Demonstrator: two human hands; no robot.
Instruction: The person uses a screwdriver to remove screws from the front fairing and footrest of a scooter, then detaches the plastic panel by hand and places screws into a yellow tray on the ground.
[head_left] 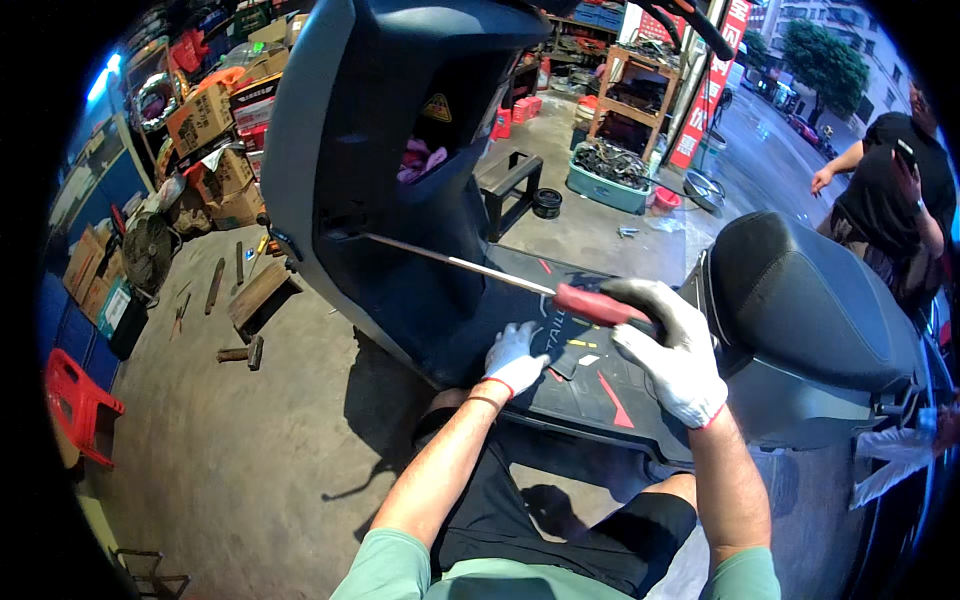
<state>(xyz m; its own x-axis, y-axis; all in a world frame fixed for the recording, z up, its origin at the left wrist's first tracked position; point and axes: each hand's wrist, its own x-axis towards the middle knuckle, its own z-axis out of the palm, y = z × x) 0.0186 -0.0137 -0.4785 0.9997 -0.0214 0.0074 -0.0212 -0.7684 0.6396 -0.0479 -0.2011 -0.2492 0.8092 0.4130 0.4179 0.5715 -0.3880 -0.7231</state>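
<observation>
My right hand (668,355), in a white glove with dark fingertips, is closed on the red handle of a long screwdriver (600,305). Its thin shaft reaches left to a small opening (347,223) low in the inner front panel (345,130) of a dark grey scooter. My gloved left hand (515,355) rests on the black footboard (620,395) with fingers spread, below the shaft. The storage pocket (455,85) above contains purple cloth (418,158). The black seat (790,310) is just right of my right hand.
A person (870,190) holding a phone stands at right. Behind the scooter are a black metal stand (510,190), a teal tub of parts (610,195) and a wooden shelf (625,95). At left lie a hammer (250,352), a wooden block (260,290), a red stool (80,400) and boxes (200,120).
</observation>
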